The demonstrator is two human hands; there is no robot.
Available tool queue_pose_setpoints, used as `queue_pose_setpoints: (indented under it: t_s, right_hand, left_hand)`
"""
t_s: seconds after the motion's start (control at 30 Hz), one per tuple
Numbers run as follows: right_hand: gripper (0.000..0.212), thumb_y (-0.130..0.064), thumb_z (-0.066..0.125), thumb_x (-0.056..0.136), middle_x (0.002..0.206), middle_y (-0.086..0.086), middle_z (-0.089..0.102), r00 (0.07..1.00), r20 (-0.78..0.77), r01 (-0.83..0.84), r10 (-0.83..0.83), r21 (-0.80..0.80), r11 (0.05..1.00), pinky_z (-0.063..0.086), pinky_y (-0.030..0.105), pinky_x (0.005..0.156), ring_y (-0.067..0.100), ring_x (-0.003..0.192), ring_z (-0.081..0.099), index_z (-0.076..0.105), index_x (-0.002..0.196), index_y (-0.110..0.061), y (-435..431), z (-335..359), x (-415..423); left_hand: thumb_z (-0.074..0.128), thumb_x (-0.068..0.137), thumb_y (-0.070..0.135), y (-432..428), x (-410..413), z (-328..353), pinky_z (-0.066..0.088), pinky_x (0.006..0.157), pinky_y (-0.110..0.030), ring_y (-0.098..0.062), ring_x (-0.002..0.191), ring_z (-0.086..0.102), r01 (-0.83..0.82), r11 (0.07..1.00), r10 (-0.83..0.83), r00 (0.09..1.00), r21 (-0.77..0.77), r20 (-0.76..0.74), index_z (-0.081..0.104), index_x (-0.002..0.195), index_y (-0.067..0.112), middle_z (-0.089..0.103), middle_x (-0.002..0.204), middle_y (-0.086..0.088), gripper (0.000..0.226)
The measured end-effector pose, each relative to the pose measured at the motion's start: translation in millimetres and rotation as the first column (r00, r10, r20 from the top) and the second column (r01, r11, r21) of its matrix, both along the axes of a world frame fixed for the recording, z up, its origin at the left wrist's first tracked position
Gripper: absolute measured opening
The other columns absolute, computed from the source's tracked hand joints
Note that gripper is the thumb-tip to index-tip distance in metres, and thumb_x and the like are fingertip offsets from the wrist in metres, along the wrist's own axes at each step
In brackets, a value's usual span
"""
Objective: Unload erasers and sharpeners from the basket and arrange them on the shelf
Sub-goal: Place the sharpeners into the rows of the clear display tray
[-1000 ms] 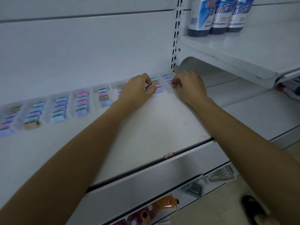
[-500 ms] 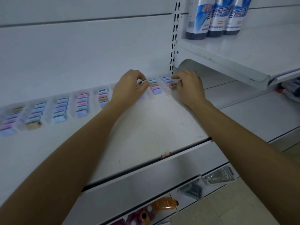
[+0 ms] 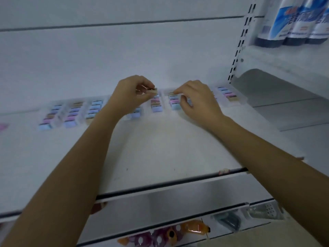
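Observation:
Several clear packs of pastel erasers [image 3: 156, 104] lie in a row along the back of the white shelf [image 3: 160, 150]. My left hand [image 3: 131, 93] is raised just above the row and pinches a small beige eraser [image 3: 153, 91] between thumb and fingers. My right hand [image 3: 197, 99] rests over another pack [image 3: 174, 102], its fingers curled down onto the far end of that pack. More packs lie to the left [image 3: 71, 113] and one at the far right [image 3: 229, 95]. No basket is in view.
A slotted upright [image 3: 238, 47] divides this bay from a higher shelf on the right holding blue-and-white bottles [image 3: 293, 22]. Below the shelf's front edge [image 3: 160, 186] sit colourful packets [image 3: 160, 236] and a plastic item [image 3: 265, 211].
Both hands have shifted left along the row, away from the upright. My left hand still pinches a small eraser; my right hand left the rightmost pack and now sits on one further left.

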State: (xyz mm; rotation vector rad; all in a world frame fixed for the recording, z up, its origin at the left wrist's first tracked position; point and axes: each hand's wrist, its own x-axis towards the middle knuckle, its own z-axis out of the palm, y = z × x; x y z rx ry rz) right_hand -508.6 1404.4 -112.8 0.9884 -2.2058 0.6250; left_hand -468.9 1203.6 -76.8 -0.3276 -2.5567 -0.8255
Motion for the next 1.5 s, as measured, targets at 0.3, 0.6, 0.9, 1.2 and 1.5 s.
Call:
queue_pose_setpoints:
  t_s: [0.3,0.6,0.9,1.2,1.5]
  right_hand:
    - [0.033,-0.013,0.044,0.077,0.099,0.008,0.069,0.987,-0.021,-0.153,0.160,0.202,0.967,0.038,0.029,0.083,0.026,0.090,0.058,0.070,0.098,-0.007,0.4,-8.1,6.1]
    - [0.031,-0.010,0.043,0.078,0.090,0.008,0.070,0.983,-0.036,-0.169,0.181,0.216,0.962,0.038,0.027,0.077,0.030,0.080,0.062,0.069,0.094,-0.004,0.3,-8.7,9.0]
    - [0.032,-0.011,0.042,0.077,0.085,0.010,0.070,0.983,-0.040,-0.168,0.180,0.207,0.964,0.038,0.027,0.075,0.030,0.077,0.063,0.070,0.093,-0.003,-0.3,-8.7,9.6]
    - [0.033,-0.012,0.040,0.078,0.088,0.009,0.070,0.987,-0.023,-0.151,0.160,0.217,0.964,0.042,0.030,0.073,0.030,0.078,0.062,0.068,0.095,-0.004,-0.5,-8.7,10.8]
    - [0.036,-0.016,0.038,0.079,0.093,0.009,0.069,0.991,0.013,-0.137,0.136,0.159,0.978,0.041,0.029,0.077,0.030,0.085,0.061,0.067,0.096,-0.005,1.7,-11.2,9.6]
  left_hand:
    - [0.076,0.074,0.019,3.4,5.6,-4.4,0.036,0.060,0.000,0.002,0.063,0.054,0.111,0.979,-0.088,0.986,-0.171,0.139,0.066,0.085,0.007,0.058,0.074,0.005,0.019]
    - [0.070,0.079,0.031,4.7,2.6,-13.5,0.027,0.062,-0.024,-0.010,0.083,0.044,0.103,0.943,-0.039,0.978,-0.316,0.203,0.062,0.078,0.021,0.052,0.075,0.016,0.014]
    - [0.062,0.085,0.027,7.6,0.9,-14.0,0.032,0.072,-0.025,-0.011,0.084,0.043,0.083,0.926,-0.016,0.983,-0.369,0.181,0.063,0.083,0.018,0.055,0.086,0.008,0.009]
    - [0.063,0.084,0.031,3.2,0.2,-14.4,0.038,0.076,-0.028,-0.010,0.086,0.042,0.043,0.936,-0.003,0.993,-0.349,0.115,0.065,0.092,0.018,0.053,0.091,0.006,0.016]
    - [0.060,0.084,0.040,-5.7,-0.3,-9.1,0.034,0.077,-0.026,-0.010,0.091,0.043,-0.006,0.938,0.035,0.996,-0.346,0.079,0.066,0.102,0.021,0.056,0.099,0.005,0.026]
